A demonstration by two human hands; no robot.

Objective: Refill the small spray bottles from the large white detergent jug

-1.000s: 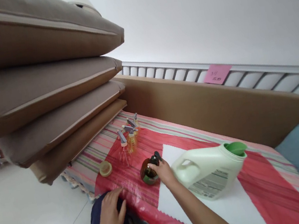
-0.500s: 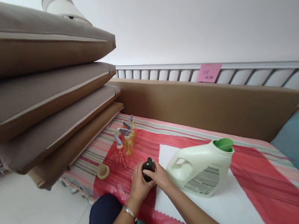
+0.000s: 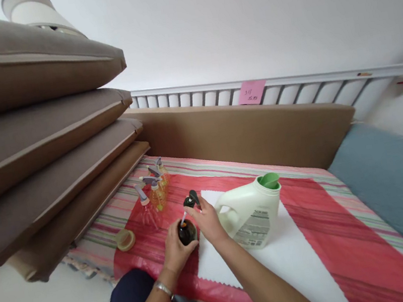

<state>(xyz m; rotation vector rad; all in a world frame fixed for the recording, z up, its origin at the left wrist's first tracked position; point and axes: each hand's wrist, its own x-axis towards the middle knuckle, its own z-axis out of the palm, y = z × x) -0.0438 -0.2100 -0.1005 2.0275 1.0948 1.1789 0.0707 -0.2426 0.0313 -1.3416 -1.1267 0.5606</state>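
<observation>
My left hand (image 3: 177, 246) is wrapped round a dark brown bottle (image 3: 187, 232) whose mouth is uncovered. Between the fingers of my right hand (image 3: 208, 221) is a black pump head (image 3: 191, 201), held above the bottle and tilted. Its thin pale tube (image 3: 183, 218) runs down to the bottle's mouth, with the lower end inside or right at the opening. Just right of my right hand stands a pale green detergent jug (image 3: 252, 214) with a handle and a green spout (image 3: 269, 180).
Left of my hands are several clear spray bottles (image 3: 149, 213) and a round pale yellow lid (image 3: 125, 239). A white cloth (image 3: 299, 263) lies under the jug on a red sheet (image 3: 351, 229). Stacked cushions (image 3: 39, 120) rise at the left; a brown board (image 3: 241, 137) stands behind.
The pump head has come off the bottle and risen in my right hand, drawing its tube upward. My left hand still holds the bottle. The camera view has turned to the right.
</observation>
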